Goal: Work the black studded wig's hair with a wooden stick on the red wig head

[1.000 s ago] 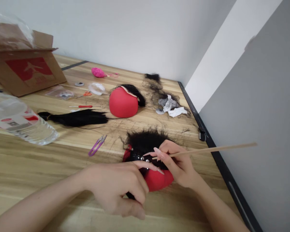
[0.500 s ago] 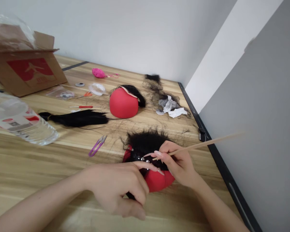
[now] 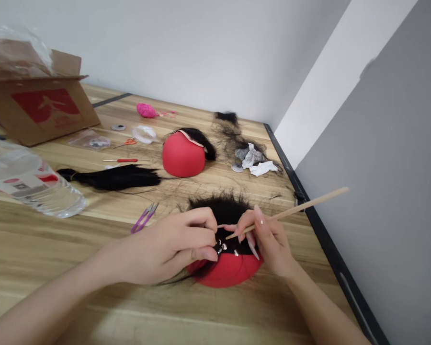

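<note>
A red dome-shaped form (image 3: 228,270) lies in front of me, with a black hairpiece (image 3: 219,205) over its far side. Several shiny round pinheads (image 3: 224,247) dot the dark patch in its middle. My right hand (image 3: 269,239) grips a thin wooden stick (image 3: 305,205), its pointed end at the dark patch by the pins. My left hand (image 3: 183,247) is closed at the left side of the form, its fingertips pressed together beside the pins. Whatever sits between them is hidden. Dark strands trail out below that hand.
Behind stand a second red form (image 3: 183,155) with black hair and a heap of loose hair and white scraps (image 3: 253,158). To the left are purple snips (image 3: 143,218), a black hair bundle (image 3: 118,177), a water bottle (image 3: 32,182), a red-handled hook (image 3: 127,160) and a cardboard box (image 3: 39,110).
My left hand has turned and drawn back left, from an extended finger across the form to closed fingertips by the pins. The right hand's fingers have shifted on the stick.
</note>
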`<action>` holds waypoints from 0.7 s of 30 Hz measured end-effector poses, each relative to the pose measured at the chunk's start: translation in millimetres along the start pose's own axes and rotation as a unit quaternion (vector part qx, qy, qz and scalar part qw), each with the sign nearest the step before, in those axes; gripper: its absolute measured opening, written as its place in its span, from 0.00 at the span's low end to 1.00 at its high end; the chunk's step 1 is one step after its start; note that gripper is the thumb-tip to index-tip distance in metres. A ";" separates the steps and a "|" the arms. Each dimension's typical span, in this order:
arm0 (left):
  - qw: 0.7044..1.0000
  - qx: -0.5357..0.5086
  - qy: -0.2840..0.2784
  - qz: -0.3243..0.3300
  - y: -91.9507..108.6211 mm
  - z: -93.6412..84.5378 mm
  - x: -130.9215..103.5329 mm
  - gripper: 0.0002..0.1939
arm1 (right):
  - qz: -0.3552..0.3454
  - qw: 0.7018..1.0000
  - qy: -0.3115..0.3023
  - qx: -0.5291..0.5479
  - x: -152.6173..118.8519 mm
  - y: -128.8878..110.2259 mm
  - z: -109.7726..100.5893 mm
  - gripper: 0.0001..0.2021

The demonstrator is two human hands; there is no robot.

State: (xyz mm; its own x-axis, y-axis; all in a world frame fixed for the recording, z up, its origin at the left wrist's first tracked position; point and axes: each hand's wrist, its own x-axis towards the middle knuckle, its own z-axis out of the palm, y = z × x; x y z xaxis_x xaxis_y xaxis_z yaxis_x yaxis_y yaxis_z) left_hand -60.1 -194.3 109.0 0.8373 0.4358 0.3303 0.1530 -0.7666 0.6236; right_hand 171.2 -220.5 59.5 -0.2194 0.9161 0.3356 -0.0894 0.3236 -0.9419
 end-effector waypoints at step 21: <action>0.925 0.377 0.013 0.053 -11.9 44.3 10.2 0.15 | 0.046 0.997 0.061 0.026 0.5 8.6 -6.9 0.23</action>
State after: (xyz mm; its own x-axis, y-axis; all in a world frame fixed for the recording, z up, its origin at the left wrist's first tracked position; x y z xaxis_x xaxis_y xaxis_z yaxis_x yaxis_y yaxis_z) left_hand -30.2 -201.6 73.5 0.8571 0.3426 0.3847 0.4011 -0.9125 -0.0810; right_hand 176.9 -215.6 51.5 -0.1103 0.9640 0.2419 -0.1253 0.2280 -0.9656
